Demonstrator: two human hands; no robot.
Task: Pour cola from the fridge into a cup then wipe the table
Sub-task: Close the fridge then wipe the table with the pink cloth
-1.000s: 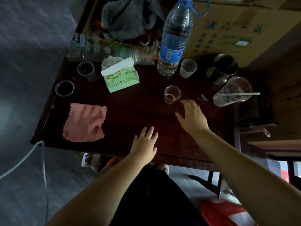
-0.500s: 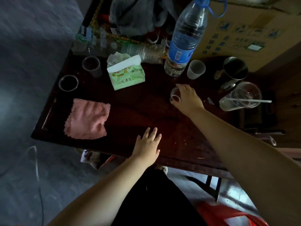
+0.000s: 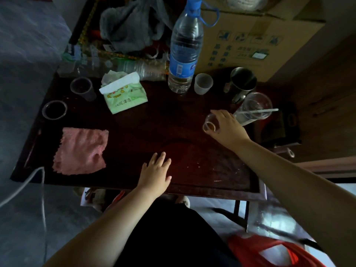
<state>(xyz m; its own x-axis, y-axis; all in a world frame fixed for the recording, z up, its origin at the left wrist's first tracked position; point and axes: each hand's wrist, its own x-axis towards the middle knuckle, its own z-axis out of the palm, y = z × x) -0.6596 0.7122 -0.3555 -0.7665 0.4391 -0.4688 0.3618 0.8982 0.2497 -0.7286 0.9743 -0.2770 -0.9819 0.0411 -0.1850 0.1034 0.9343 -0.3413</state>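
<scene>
R hand (image 3: pixel 229 130) fingers curled round small clear cup (image 3: pixel 210 125) w/ a little brown liquid, right side of counter (image 3: pixel 154 122); L hand (image 3: pixel 156 174) fingers straight, slightly spread, flat on counter nr front edge; pink cloth (image 3: pixel 81 151) at left

Left hand (image 3: pixel 156 175): palm down, fingers straight, slightly spread, resting flat on bench (image 3: pixel 134 149) near its front edge. Right arm extended forward over bench. Right hand (image 3: pixel 228 129): palm down, fingers curled round small clear cup (image 3: pixel 210 126).

Single head cam, wide-angle; looks steeply down and forward over dark table (image 3: pixel 192 170); close range; forearms enter from frame bottom.
</scene>
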